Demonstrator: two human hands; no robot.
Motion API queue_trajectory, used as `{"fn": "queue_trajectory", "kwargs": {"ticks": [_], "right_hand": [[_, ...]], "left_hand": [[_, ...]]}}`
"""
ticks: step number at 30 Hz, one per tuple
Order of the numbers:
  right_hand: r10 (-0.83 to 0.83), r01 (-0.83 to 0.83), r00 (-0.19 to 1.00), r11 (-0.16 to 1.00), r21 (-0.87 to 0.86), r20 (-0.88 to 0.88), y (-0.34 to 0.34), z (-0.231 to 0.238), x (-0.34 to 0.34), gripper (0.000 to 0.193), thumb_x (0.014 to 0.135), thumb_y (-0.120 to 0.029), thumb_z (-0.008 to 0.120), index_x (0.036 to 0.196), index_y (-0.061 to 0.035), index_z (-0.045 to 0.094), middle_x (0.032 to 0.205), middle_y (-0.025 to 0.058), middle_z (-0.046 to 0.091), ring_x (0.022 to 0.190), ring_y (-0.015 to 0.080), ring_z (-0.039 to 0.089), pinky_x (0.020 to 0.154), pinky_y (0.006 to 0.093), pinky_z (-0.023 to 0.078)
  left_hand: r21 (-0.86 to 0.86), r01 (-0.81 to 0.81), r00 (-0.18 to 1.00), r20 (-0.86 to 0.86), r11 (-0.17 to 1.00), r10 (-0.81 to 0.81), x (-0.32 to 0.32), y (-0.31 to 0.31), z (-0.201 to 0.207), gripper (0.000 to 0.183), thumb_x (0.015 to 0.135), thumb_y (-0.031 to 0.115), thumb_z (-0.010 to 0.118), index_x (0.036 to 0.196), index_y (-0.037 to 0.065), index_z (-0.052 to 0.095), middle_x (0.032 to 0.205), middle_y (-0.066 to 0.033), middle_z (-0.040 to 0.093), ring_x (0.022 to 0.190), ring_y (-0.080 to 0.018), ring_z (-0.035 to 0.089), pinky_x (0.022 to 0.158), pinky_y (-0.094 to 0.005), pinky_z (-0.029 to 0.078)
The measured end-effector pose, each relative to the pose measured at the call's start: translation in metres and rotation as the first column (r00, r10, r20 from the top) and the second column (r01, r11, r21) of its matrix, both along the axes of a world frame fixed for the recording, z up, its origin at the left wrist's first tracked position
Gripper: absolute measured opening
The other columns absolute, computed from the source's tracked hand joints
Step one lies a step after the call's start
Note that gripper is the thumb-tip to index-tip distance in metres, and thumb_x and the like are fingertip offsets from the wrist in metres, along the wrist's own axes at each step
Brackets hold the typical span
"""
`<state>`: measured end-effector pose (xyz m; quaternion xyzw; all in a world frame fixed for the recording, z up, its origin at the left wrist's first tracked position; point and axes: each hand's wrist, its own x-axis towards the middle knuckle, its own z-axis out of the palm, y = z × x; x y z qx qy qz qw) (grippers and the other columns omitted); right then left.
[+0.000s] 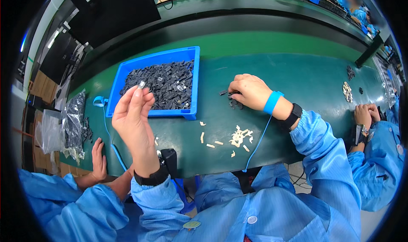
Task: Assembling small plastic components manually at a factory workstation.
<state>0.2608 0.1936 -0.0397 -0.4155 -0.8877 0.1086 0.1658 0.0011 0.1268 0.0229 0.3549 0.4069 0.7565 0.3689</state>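
Note:
My left hand [135, 118] is raised in front of the blue bin, pinching a small metal-ended connector piece [142, 84] between thumb and fingertips. The blue bin [196, 78] holds a heap of small black plastic parts [170, 82]. To the right of the bin, my right hand [250, 90] rests low over the table, its fingers curled down on a few small black parts [235, 102]. What its fingertips grip, if anything, is hidden. A blue wrist strap [273, 102] with a cord circles my right wrist. Nearer me lies a scatter of small cream-coloured pieces [239, 137].
Clear plastic bags [73, 123] stand at the left table end, by another person's hand [99, 161]. At the right, a co-worker's hands [366, 115] rest on the table edge near a pile of cream pieces [347, 92]. A dark monitor [112, 12] stands behind the green table [289, 72].

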Motion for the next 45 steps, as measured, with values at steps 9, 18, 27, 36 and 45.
{"fn": "queue_trajectory", "kwargs": {"ticks": [9,18,27,36,45], "right_hand": [[0.041,-0.034,0.998,0.993,0.117,-0.055,0.001,-0.001,-0.003,0.006,0.070,-0.011,0.057,0.073,-0.0056,0.059,0.074,0.0099,0.056,0.077,0.0285,0.054,0.069,0.0397,0.043],[0.378,-0.362,0.884,0.926,0.110,-0.274,-0.045,0.038,-0.060,0.005,0.070,-0.007,0.057,0.071,-0.0024,0.055,0.071,0.0121,0.052,0.069,0.0308,0.054,0.061,0.0404,0.045],[0.429,-0.426,0.861,0.902,0.074,-0.273,-0.058,0.033,-0.070,0.007,0.070,-0.007,0.056,0.069,-0.0010,0.053,0.070,0.0128,0.052,0.067,0.0312,0.055,0.059,0.0406,0.045],[0.457,-0.461,0.855,0.886,0.046,-0.243,-0.068,0.031,-0.071,0.007,0.069,-0.007,0.053,0.068,0.0000,0.052,0.070,0.0136,0.052,0.067,0.0320,0.056,0.058,0.0415,0.046],[0.349,-0.398,0.759,0.917,0.033,-0.549,-0.053,0.019,-0.089,0.011,0.072,-0.011,0.058,0.076,-0.0016,0.057,0.075,0.0125,0.057,0.071,0.0310,0.057,0.065,0.0406,0.046]], "left_hand": [[-0.045,-0.247,0.758,-0.632,0.968,0.164,-0.025,-0.031,-0.014,0.033,0.078,0.007,0.060,0.108,-0.004,0.054,0.090,-0.0119,0.061,0.070,-0.0146,0.060,0.060,-0.0235,0.048],[-0.328,-0.250,0.064,-0.945,0.911,-0.322,-0.051,-0.069,-0.057,0.024,0.077,0.004,0.054,0.096,-0.010,0.050,0.087,-0.0218,0.051,0.074,-0.0367,0.056,0.062,-0.0422,0.046],[-0.342,-0.448,0.045,-0.932,0.826,-0.361,-0.055,-0.046,-0.079,0.008,0.072,0.004,0.056,0.077,-0.003,0.055,0.081,-0.0226,0.053,0.075,-0.0390,0.054,0.065,-0.0445,0.045],[-0.517,-0.409,0.243,-0.856,0.752,-0.457,-0.069,-0.036,-0.088,0.005,0.070,0.002,0.054,0.072,-0.002,0.057,0.073,-0.0207,0.054,0.074,-0.0373,0.054,0.067,-0.0424,0.044],[-0.478,-0.071,0.833,-0.511,0.876,-0.211,-0.047,-0.044,-0.059,0.009,0.081,0.008,0.057,0.084,-0.001,0.057,0.074,-0.0054,0.061,0.058,-0.0076,0.054,0.049,-0.0177,0.042]]}}
